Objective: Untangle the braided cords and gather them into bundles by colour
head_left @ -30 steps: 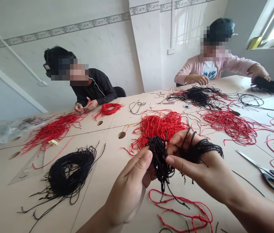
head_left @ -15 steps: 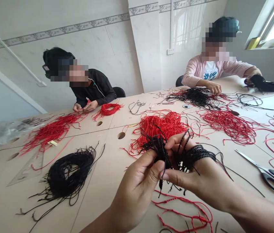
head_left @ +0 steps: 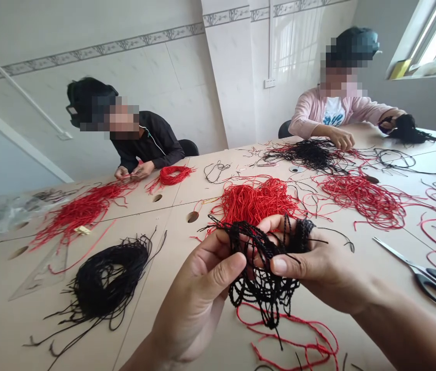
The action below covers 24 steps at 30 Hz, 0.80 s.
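Observation:
A bunch of black braided cords (head_left: 266, 288) hangs between my two hands above the table. My left hand (head_left: 206, 281) grips its left side, thumb against the strands. On the right, my right hand (head_left: 318, 263) has its fingers curled through the bunch and its thumb pressed on it, with part of the cords looped over the fingers. The lower strands dangle loose in an open mesh. Under my hands lie a few red cords (head_left: 311, 330), and just behind them is a heap of red cords (head_left: 254, 198).
A coiled black bundle (head_left: 86, 293) and a clear set square (head_left: 38, 273) lie left. Scissors (head_left: 430, 278) rest at right, blades pointing away. Farther back are more red cords (head_left: 361, 201) and a black pile (head_left: 311, 154). Two co-workers sit across the table (head_left: 156, 288), handling cords.
My hands have shifted apart slightly, and the black cords have spread from a tight bunch into a hanging mesh. Across the table, the right co-worker's black bundle has moved slightly left.

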Each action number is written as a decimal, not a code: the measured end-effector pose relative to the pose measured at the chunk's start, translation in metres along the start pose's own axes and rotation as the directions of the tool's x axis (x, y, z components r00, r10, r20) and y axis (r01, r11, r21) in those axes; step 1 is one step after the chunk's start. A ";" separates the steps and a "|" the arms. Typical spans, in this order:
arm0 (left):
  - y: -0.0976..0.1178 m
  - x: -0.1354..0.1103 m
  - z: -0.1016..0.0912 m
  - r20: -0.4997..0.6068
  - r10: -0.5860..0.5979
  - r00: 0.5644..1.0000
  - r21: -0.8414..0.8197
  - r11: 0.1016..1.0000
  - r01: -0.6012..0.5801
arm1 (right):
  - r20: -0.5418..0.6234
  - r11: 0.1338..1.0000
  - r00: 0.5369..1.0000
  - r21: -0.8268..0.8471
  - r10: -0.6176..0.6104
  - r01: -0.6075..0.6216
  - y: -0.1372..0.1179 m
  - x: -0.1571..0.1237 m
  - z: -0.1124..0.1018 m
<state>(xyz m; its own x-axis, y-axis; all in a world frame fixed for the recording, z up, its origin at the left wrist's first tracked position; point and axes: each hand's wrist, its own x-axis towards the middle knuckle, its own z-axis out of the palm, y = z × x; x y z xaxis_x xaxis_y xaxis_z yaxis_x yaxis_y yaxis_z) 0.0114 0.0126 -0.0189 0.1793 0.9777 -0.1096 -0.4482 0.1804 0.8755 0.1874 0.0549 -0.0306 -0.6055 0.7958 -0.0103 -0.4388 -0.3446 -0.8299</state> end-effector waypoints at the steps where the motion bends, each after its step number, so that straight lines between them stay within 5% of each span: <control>1: 0.000 0.000 0.000 0.002 0.006 1.000 -0.002 1.000 -0.006 | -0.001 1.000 1.000 0.005 0.012 -0.012 0.000 0.000 0.000; 8: -0.004 0.000 0.002 0.093 0.038 0.995 0.049 0.998 -0.043 | -0.030 0.996 0.998 -0.068 0.052 -0.054 0.003 0.000 -0.001; 24: 0.001 0.000 0.006 0.032 0.046 0.998 -0.025 0.999 -0.046 | 0.009 1.000 1.000 -0.029 -0.003 0.004 0.001 0.000 0.004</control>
<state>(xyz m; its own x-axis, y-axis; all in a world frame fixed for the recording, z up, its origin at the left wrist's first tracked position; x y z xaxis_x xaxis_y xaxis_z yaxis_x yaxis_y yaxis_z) 0.0163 0.0116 -0.0153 0.1860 0.9811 -0.0539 -0.4778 0.1382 0.8675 0.1845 0.0523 -0.0293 -0.6100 0.7924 -0.0025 -0.4214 -0.3270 -0.8459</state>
